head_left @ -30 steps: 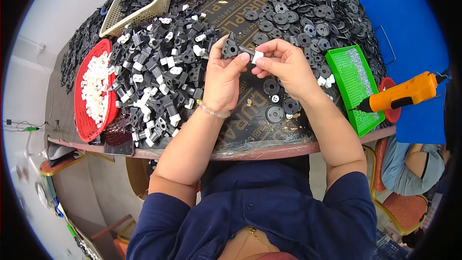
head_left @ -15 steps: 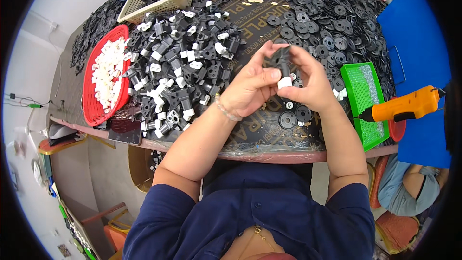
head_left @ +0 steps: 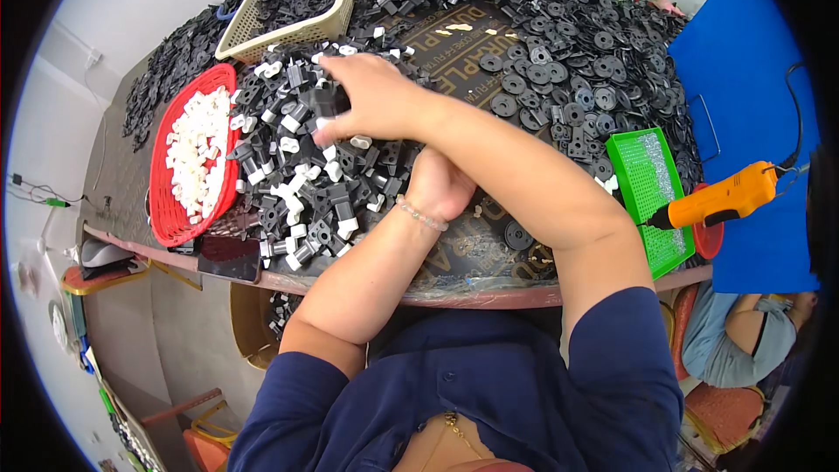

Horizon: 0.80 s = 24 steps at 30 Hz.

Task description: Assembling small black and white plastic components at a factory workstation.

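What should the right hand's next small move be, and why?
Probably draw the right hand back from over the pile of black-and-white parts, once clear of the blurred dark part between its thumb and fingers; I can't tell whether that is gripped. Reason: the right forearm crosses the left hand in view, partly hiding it, so pulling back would likely uncover it.

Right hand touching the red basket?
Apart. The head view shows a clear gap, with black and white parts lying between the right hand and the red basket.

Assembly workshop, worktable [head_left: 118, 153] heaped with black plastic parts [head_left: 341, 207], orange electric screwdriver [head_left: 721, 201], red basket [head_left: 177, 232]
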Each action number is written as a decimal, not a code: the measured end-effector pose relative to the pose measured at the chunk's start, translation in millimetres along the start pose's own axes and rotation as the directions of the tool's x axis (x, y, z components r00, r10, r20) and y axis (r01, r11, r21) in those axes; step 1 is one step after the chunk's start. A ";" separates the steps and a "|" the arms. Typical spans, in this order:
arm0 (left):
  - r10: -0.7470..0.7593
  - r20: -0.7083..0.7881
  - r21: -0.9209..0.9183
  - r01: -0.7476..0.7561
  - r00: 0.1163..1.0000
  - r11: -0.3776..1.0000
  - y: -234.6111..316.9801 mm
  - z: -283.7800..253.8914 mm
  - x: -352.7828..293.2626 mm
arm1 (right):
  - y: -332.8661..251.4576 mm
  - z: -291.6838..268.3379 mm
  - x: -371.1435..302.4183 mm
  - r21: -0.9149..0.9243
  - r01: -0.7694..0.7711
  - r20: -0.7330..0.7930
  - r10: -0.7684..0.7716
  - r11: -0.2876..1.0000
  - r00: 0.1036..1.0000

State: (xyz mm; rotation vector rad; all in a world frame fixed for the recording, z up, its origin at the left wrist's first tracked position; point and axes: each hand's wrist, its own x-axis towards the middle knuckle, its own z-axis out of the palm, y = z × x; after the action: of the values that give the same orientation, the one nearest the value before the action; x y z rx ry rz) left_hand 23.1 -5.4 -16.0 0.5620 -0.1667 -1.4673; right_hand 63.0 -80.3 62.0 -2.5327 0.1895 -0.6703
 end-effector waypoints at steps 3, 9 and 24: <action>-0.024 -0.055 -0.058 0.021 0.998 0.998 3.3 -1.5 -2.9 | 45.0 -32.0 21.6 0.228 -0.151 -0.183 0.194 0.962 0.964; -0.010 -0.151 -0.092 -0.004 0.988 0.996 1.5 3.3 -3.5 | 219.4 -43.6 41.5 0.337 -0.478 -0.006 0.510 0.811 0.860; -0.041 -0.171 -0.120 0.021 0.984 0.993 -0.5 4.6 -11.2 | 217.5 3.8 100.4 -0.663 -0.306 -0.001 0.407 0.684 0.913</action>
State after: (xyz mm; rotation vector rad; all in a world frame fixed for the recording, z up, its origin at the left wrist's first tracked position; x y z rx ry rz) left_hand 19.3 4.3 -9.8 0.5947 0.0651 -1.4404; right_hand 151.1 -291.5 -9.0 -3.0429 1.0057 -0.2691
